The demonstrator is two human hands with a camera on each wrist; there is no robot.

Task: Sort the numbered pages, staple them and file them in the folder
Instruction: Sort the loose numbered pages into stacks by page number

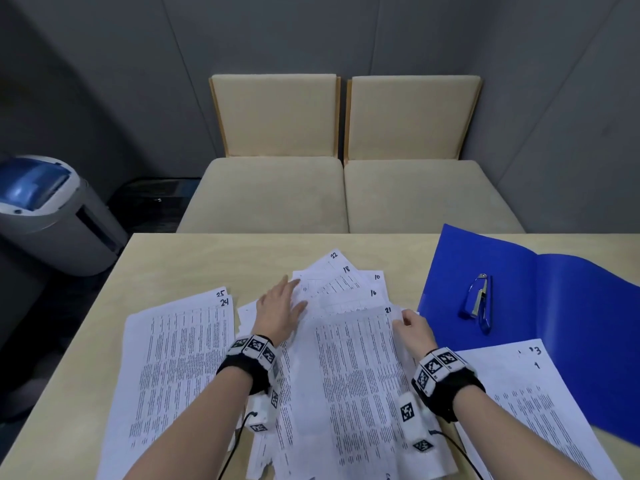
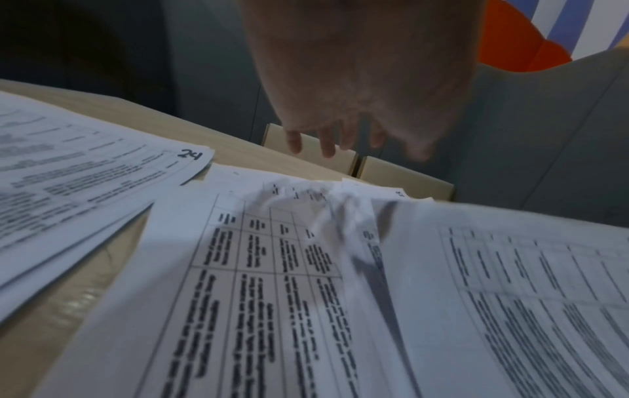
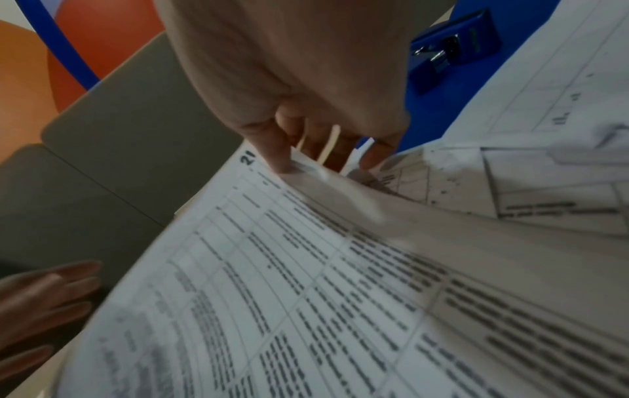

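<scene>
Printed pages with handwritten numbers lie spread over the table [image 1: 194,258]. My right hand [image 1: 408,322] pinches the top right corner of page 21 [image 1: 356,368] [image 3: 306,282], thumb on top, and lifts that edge. My left hand [image 1: 280,308] [image 2: 343,134] lies flat with straight fingers over the fanned middle pile [image 1: 343,289], where pages 22, 18, 10 and 16 show. Left of it sits a stack with page 24 [image 1: 180,355] [image 2: 78,167] over 25. A stack with page 1 [image 1: 526,403] lies at right. The open blue folder [image 1: 571,306] carries a blue stapler [image 1: 479,303] [image 3: 456,48].
Two beige cushioned seats [image 1: 346,192] stand beyond the table's far edge. A grey and blue bin-like appliance [image 1: 45,209] stands on the floor at left. Bare tabletop shows along the far edge and at the far left. Cables run from both wrist cameras toward me.
</scene>
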